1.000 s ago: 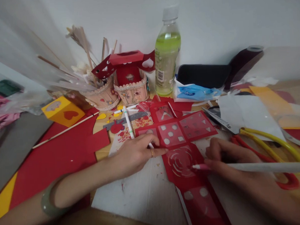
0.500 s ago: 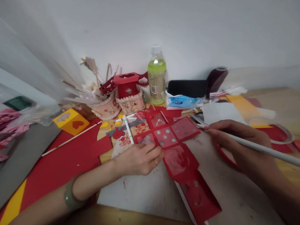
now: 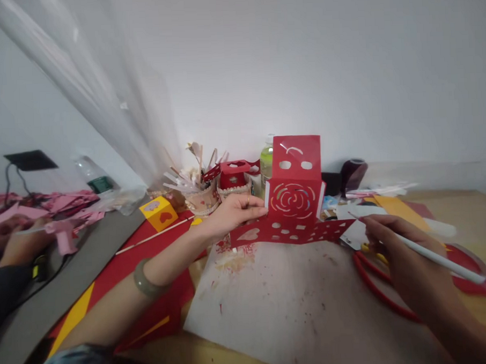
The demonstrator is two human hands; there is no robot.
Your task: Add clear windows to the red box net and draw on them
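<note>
A red paper cut-out (image 3: 296,201) with folded panels stands raised off the white sheet. Its panels carry cut hearts, spots and a rose pattern, and white strips run along two side edges. My left hand (image 3: 238,211) pinches it at the left edge of the rose panel, thumb and fingers closed. In my right hand (image 3: 399,250) is a slim white pen-like tool (image 3: 439,259), gripped like a pen, its tip close to the cut-out's right end; I cannot tell its exact kind. Red-handled scissors (image 3: 380,294) lie partly hidden below that hand.
A white work sheet (image 3: 264,304) lies in front, stained red at the upper left. Behind stand decorated pots (image 3: 203,200), a green drink bottle (image 3: 266,162) and a yellow box (image 3: 158,213). At far left, another person's hands (image 3: 24,240) work among pink pieces.
The red cut-out, which lay face down on the sheet, is now lifted and turned to show its other side. My left hand has risen with it. The view has swung left.
</note>
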